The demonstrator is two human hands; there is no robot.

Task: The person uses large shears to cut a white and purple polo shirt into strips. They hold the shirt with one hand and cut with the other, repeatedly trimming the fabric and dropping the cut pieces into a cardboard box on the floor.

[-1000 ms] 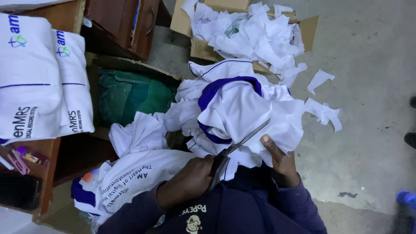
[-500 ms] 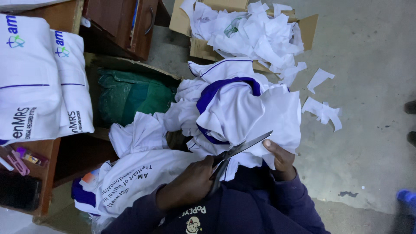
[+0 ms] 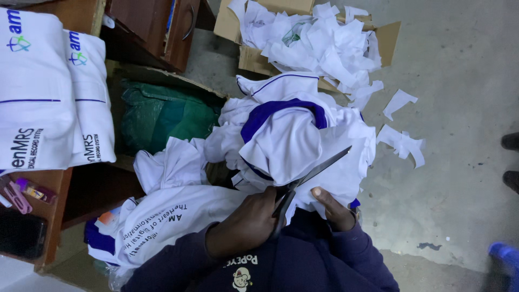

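Note:
My left hand [image 3: 246, 224] grips the handles of dark metal scissors [image 3: 311, 176], whose blades point up and right across a white shirt with a purple collar [image 3: 281, 135] bunched in my lap. My right hand [image 3: 332, 208] pinches the lower edge of that white fabric just right of the scissors. More white shirts with printed lettering [image 3: 162, 221] lie under my left forearm. I wear a dark blue sweater [image 3: 303, 265].
A cardboard box [image 3: 386, 43] full of white fabric scraps stands at the top, with loose scraps [image 3: 403, 140] on the concrete floor. Folded white shirts [image 3: 48, 92] rest on a wooden desk at left. A green bag [image 3: 162, 116] sits in a box. Another person's shoes [image 3: 511, 143] show at right.
The scissors' tip dipped, then swung up and right. My right hand has slid slightly left and down along the fabric edge. The shirt bundle has shifted a little.

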